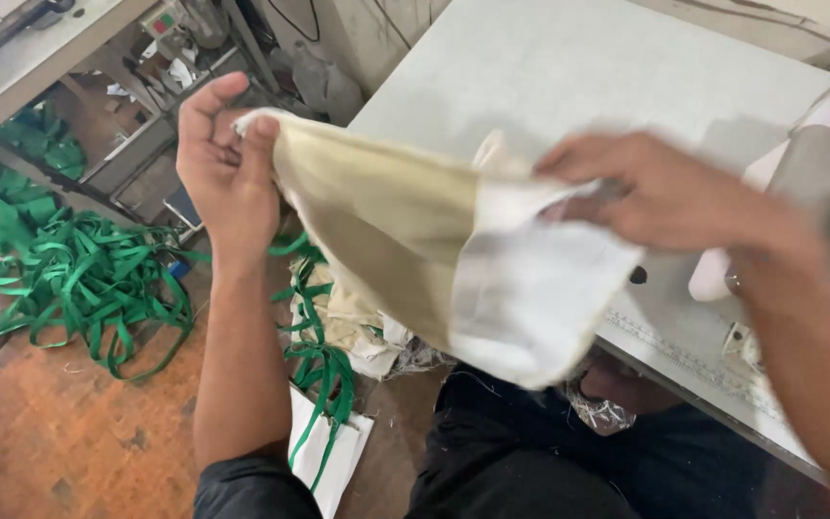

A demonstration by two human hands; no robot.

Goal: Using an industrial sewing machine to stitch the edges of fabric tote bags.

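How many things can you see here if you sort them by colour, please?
Cream cloth piece, gripped by left hand and right hand: 1
Green strap heaps on the floor: 2
Pale grey table: 1
Total: 4

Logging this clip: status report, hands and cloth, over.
Left hand pinching cloth corner. Right hand gripping cream cloth at its other end, blurred. Cloth held above table edge. Nothing in the way.

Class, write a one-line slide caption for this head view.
Both hands, left hand and right hand, hold a cream cloth bag above green straps.
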